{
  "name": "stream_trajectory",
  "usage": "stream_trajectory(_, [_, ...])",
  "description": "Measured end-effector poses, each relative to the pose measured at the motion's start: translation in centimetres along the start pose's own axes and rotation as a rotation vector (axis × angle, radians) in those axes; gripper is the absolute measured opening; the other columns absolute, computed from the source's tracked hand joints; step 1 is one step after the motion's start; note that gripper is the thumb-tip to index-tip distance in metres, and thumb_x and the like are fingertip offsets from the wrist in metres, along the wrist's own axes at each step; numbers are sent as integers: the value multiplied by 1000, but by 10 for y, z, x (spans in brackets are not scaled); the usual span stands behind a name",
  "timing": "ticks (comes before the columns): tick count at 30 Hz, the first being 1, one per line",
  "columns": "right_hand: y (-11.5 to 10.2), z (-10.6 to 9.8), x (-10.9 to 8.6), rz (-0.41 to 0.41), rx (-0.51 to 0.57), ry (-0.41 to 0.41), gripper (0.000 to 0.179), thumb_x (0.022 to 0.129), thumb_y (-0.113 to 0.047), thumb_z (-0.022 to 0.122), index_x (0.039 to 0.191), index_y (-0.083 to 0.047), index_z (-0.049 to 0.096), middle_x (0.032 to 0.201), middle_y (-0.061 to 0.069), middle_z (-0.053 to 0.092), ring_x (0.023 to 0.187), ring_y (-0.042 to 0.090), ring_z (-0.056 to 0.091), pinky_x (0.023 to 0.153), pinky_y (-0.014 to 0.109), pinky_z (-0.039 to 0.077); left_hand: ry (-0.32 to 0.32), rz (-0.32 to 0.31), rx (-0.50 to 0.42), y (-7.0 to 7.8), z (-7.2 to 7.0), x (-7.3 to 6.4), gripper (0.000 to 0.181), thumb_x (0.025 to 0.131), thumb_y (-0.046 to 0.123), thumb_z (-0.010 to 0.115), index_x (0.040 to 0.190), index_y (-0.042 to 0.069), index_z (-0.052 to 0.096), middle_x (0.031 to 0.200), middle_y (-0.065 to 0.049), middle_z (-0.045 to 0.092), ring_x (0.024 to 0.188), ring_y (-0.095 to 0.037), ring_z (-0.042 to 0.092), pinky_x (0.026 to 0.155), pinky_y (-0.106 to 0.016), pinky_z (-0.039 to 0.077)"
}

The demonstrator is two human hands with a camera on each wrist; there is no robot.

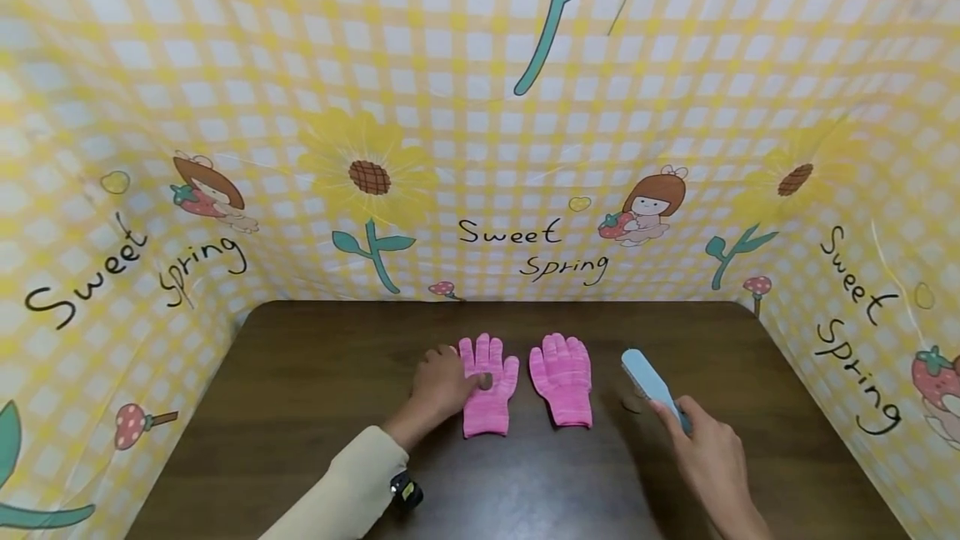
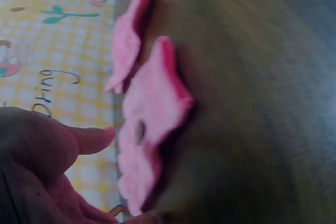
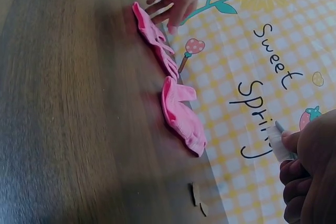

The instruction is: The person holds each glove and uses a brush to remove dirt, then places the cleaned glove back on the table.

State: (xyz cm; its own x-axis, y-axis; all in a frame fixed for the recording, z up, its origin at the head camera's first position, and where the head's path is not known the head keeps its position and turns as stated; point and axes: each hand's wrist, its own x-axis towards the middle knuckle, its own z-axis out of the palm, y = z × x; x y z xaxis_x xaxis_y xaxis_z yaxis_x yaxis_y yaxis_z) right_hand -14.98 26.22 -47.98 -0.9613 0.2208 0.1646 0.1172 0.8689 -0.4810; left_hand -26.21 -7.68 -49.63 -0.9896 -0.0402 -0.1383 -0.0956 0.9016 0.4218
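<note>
Two pink knitted gloves lie side by side on the brown table. The left glove (image 1: 489, 407) has its fingers spread and a dark patch (image 2: 139, 132) on its palm. My left hand (image 1: 442, 380) is at that glove's left edge, the thumb stretched over the palm side and the fingers loosely bent. The right glove (image 1: 562, 382) lies untouched, its fingers close together. My right hand (image 1: 708, 452) grips the handle of a light-blue brush (image 1: 647, 372), head pointing up and left, to the right of the gloves. In the right wrist view only a pale end of it shows.
Small dark scraps (image 3: 196, 195) lie on the table right of the right glove, near the brush. A yellow checked cloth (image 1: 510, 190) with printed flowers and lettering walls in the back and both sides of the table (image 1: 330, 348).
</note>
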Motion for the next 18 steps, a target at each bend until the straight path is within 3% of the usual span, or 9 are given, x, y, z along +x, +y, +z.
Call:
stream_trajectory(8, [-1, 3, 1, 4, 12, -1, 39, 101, -52, 58, 102, -13, 64, 62, 1, 51, 58, 22, 50, 50, 32, 36, 23, -126, 62, 13, 26, 15, 107, 86, 55, 75, 152, -15, 28, 143, -36, 46, 121, -52, 52, 82, -65, 57])
stream_trajectory(12, [0, 4, 1, -12, 9, 21, 37, 100, -49, 60, 99, -13, 63, 61, 0, 49, 58, 22, 49, 51, 32, 36, 41, -148, 35, 13, 29, 20, 104, 82, 52, 80, 149, -14, 35, 138, -36, 50, 118, -51, 53, 82, -66, 56])
stream_trajectory(15, [3, 5, 0, -18, -1, 31, 35, 100, -48, 61, 98, -13, 63, 61, 0, 48, 58, 22, 50, 51, 33, 36, 51, -123, -7, 12, 29, 20, 91, 81, 46, 83, 138, -14, 46, 128, -34, 55, 113, -50, 55, 84, -64, 56])
stream_trajectory(18, [5, 6, -1, -12, -6, 23, 35, 100, -47, 61, 99, -13, 64, 60, 0, 48, 59, 23, 50, 51, 33, 36, 80, -41, -48, 12, 30, 18, 68, 81, 37, 85, 120, -13, 57, 112, -30, 62, 105, -48, 60, 86, -60, 54])
